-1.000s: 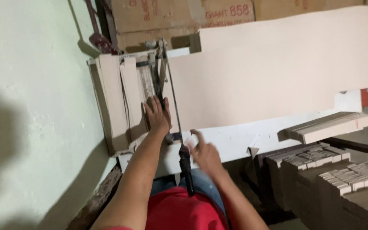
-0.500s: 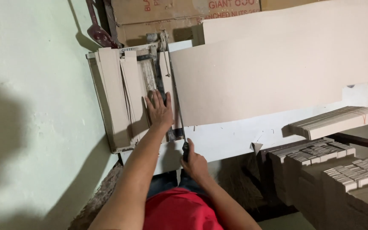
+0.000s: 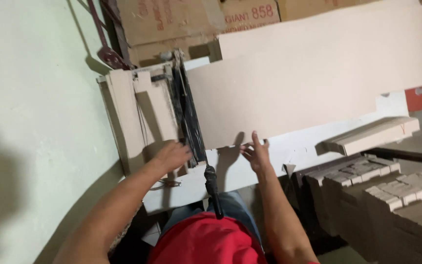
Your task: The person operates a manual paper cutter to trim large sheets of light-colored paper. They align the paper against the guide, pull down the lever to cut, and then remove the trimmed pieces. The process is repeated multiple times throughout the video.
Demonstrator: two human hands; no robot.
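A paper cutter (image 3: 187, 117) with a black blade arm and handle (image 3: 212, 188) sits on a white table (image 3: 269, 161). A large tan cardboard sheet (image 3: 313, 73) lies across the table to its right. My right hand (image 3: 256, 152) pinches the near edge of that sheet with its fingers. At the near end of the cutter, beside a stack of cut tan strips (image 3: 140, 115), my left hand (image 3: 172, 155) rests with curled fingers; whether it holds a strip is unclear. The blade arm lies down, with neither hand on its handle.
A pale green wall (image 3: 30, 122) runs along the left. Brown cardboard boxes (image 3: 181, 19) stand behind the cutter. A bundle of strips (image 3: 372, 137) lies at the table's right end, and stacks of small cut pieces (image 3: 391, 190) fill the lower right.
My right hand let go of the cutter handle and moved right to the sheet's near edge. My left hand slid back from the strips toward the cutter's near end.
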